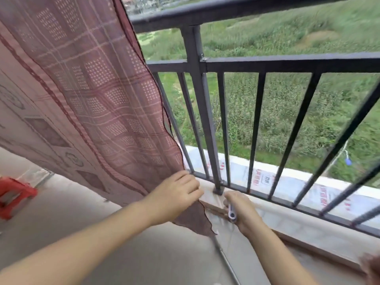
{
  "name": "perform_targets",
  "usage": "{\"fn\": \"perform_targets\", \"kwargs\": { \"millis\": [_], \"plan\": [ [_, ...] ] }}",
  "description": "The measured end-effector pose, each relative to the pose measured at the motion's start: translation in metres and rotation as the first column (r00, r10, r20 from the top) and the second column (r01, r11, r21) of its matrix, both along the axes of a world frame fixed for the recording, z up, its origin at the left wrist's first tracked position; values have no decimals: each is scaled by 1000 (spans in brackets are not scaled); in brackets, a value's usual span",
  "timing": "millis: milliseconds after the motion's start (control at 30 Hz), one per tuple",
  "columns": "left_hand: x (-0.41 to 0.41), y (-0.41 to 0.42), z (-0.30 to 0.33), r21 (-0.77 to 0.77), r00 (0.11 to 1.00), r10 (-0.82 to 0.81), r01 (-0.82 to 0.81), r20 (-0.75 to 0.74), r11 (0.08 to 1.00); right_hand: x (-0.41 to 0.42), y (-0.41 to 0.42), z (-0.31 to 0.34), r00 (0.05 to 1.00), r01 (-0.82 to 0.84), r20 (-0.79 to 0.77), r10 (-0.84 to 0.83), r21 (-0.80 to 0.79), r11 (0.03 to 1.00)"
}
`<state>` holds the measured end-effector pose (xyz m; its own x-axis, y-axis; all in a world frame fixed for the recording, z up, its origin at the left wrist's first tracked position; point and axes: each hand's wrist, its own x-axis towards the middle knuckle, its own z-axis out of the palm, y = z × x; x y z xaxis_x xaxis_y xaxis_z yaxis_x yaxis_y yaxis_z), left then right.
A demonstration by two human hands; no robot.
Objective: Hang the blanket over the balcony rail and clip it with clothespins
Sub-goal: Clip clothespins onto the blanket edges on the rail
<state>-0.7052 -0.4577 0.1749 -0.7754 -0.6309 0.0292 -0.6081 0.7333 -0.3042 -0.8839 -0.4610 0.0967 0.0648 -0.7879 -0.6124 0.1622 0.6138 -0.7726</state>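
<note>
Balcony setting: concrete floor (67,206), dark metal railing, green field (287,103) beyond the bars.

Blanket (86,95): pinkish-red, checked with pale dotted squares, draped down from the upper left, left of the railing post (202,112). Lower right corner gathered low beside the post foot, with a pointed tip hanging just below the left hand.

Left hand (176,195): placed at the blanket's lower edge, left of the post foot. Fingers curled over the fabric edge, gripping it; fingertips hidden behind the hand.

Right hand (239,210): positioned just right of the post foot, against the sill. Fingers closed around a pale clothespin (232,213), with one rounded end protruding toward the camera.

Top rail (246,9): runs from the blanket's right edge to the upper right, above the post. Second horizontal bar lower down, with vertical bars below it on both sides of the post.

Sill (308,227): pale stone ledge at the post base, with printed protective film on the outer part.

Red plastic stool (14,192): far left of the post, on the floor, partly below the blanket.
</note>
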Motion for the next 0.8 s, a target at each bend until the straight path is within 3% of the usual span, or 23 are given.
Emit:
{"fn": "perform_targets", "kwargs": {
  "millis": [133, 267, 333, 433, 600, 800],
  "plan": [
    [-10, -12, 16, -262, 949, -22, 109, 314, 959, 28, -39, 18, 959, -256, -187, 211, -262, 930],
    [-23, -26, 22, -283, 936, -18, 124, 351, 951, 51, -76, 42, 825, -565, -276, 494, -382, 731],
    [-21, -25, 21, -272, 934, -33, 137, 355, 952, 58, -86, 45, 719, -692, -294, 630, -387, 609],
    [-9, -14, 16, -218, 927, -101, 189, 362, 957, 59, -96, 42, 639, -756, -269, 721, -390, 525],
    [-3, -1, 14, -125, 936, -70, 120, 344, 985, 53, -109, 29, 582, -790, -175, 794, -356, 500],
    [1, 12, 17, -89, 925, -19, 56, 379, 994, 43, -111, -17, 432, -901, -369, 823, -128, 415]
  ]
}}
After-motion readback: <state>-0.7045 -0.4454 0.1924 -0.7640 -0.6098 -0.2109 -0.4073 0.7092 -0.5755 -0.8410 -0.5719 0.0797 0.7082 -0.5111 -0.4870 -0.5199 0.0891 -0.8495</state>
